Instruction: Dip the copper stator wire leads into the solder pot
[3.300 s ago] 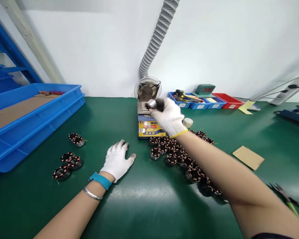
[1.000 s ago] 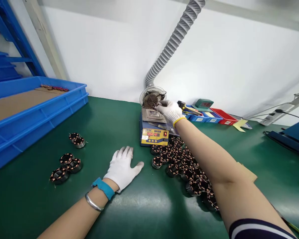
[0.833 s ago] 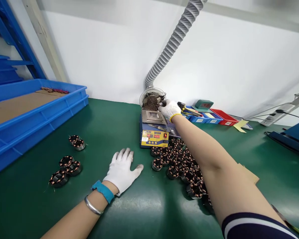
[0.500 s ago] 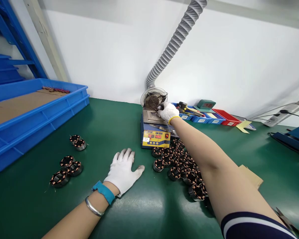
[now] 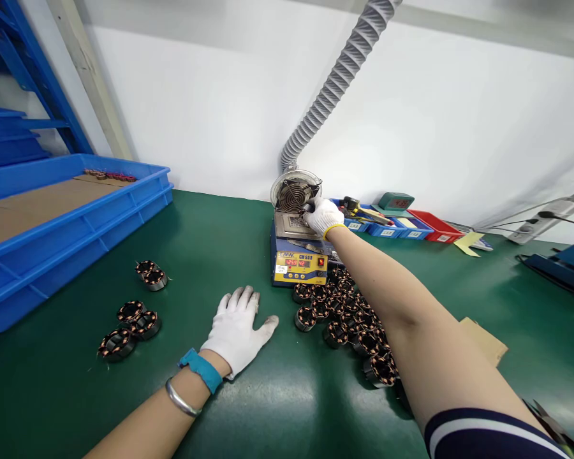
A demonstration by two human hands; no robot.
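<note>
My left hand (image 5: pixel 236 330), in a white glove, lies flat on the green table with its fingers spread and nothing in it. My right hand (image 5: pixel 324 217), also gloved, is closed on a small dark ring-shaped part (image 5: pixel 307 210) over the metal top of a blue and yellow machine (image 5: pixel 300 266) with a red digital display. The glove hides most of that part. Many black and copper wound rings (image 5: pixel 335 334) stand right of and in front of the machine. Several more rings (image 5: pixel 117 344) sit left of my left hand.
A blue tray (image 5: pixel 76 237) with cardboard and small parts is at the left. A grey hose (image 5: pixel 337 80) rises behind the machine's round fan (image 5: pixel 294 193). Blue and red bins (image 5: pixel 437 227), a clock (image 5: pixel 396 202), cardboard (image 5: pixel 483 342) and scissors (image 5: pixel 550 424) are at the right.
The digits on the machine's display are different. Both hands keep nearly the same places; the whole view has shifted very slightly.
</note>
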